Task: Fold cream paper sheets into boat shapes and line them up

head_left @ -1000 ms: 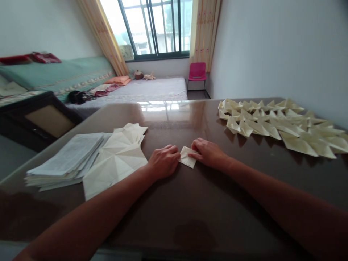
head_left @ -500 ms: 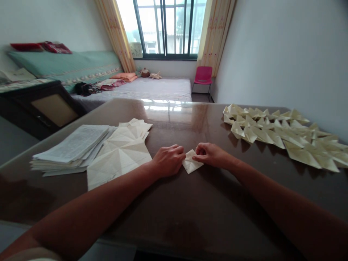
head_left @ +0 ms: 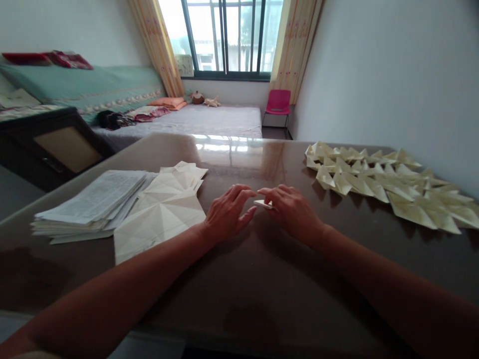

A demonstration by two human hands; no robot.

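A small folded paper [head_left: 263, 203] is at the middle of the brown table [head_left: 239, 289], seen nearly edge-on and partly covered by my right hand. The thumb and fingers of my right hand [head_left: 294, 209] close on it from the right. My left hand [head_left: 229, 210] is just to its left, thumb and fingers apart with nothing between them. Beneath and beyond my left forearm lie creased cream paper sheets [head_left: 170, 219], overlapping one another.
A stack of printed sheets [head_left: 92, 199] lies at the left. Several rows of folded paper pieces [head_left: 374, 179] stand at the right by the wall. Beyond the table are a bed [head_left: 220, 119], a pink chair [head_left: 278, 102] and a dark cabinet [head_left: 56, 144].
My left hand has let go of the folded paper and spread its fingers. The paper has gone from lying flat as a diamond to nearly edge-on in my right hand. The view has shifted slightly.
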